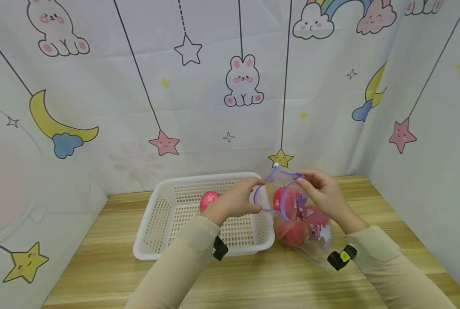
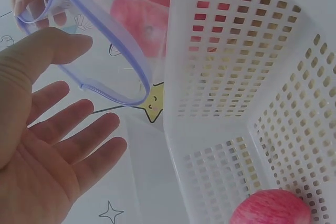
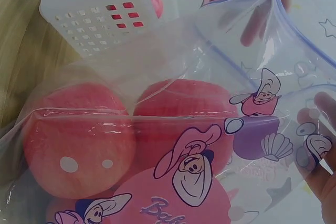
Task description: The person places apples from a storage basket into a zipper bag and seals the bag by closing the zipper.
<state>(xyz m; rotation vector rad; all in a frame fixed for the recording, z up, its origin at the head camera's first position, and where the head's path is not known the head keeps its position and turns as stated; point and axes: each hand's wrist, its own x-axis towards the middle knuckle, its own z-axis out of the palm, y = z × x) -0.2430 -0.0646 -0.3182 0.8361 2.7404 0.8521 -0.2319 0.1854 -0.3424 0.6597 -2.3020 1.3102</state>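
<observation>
A clear plastic zip bag [image 1: 324,234] with a purple-edged mouth and cartoon prints leans on the table at the right. Several red apples [image 1: 291,231] lie inside it. My right hand [image 1: 326,195] pinches the far right edge of the bag's mouth. My left hand [image 2: 58,145] is at the left side of the mouth, thumb and fingers spread apart and holding nothing. Beside the bag stands a white perforated basket [image 1: 145,221], and one red apple [image 2: 270,208] lies in it. My left forearm partly covers the basket in the head view.
The wood-grain table [image 1: 110,231] carries the basket and bag. A white cloth backdrop [image 1: 206,107] with cartoon prints rises behind the table and along both sides. Dark wrist devices [image 1: 219,248] sit on both of my sleeves.
</observation>
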